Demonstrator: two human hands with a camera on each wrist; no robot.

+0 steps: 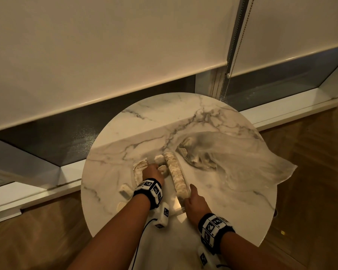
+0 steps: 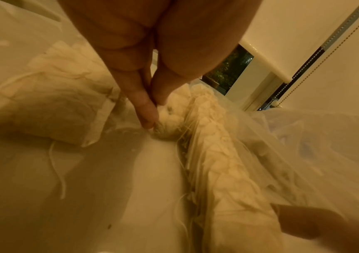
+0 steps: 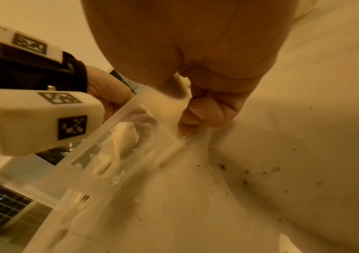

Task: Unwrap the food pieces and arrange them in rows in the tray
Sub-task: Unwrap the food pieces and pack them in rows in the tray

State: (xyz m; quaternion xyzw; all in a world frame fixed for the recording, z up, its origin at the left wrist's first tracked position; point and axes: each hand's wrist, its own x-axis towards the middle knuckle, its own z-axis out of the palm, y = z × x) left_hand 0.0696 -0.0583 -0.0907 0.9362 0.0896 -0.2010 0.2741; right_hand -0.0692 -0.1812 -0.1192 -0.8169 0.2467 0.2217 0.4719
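Fingertips (image 2: 147, 109) of the left hand (image 1: 152, 172) pinch a pale food piece (image 2: 165, 126) only in the left wrist view, while the right hand (image 1: 195, 203) grips the clear plastic tray's rim (image 3: 180, 137).

From the head view the left hand (image 1: 152, 172) covers the food pieces beneath it, and the clear tray (image 1: 186, 184) is almost invisible against the pale bench (image 1: 232, 201). The right hand (image 3: 204, 118) hides its own fingertips. The plastic wrap (image 1: 232, 158) blurs the pieces inside it.
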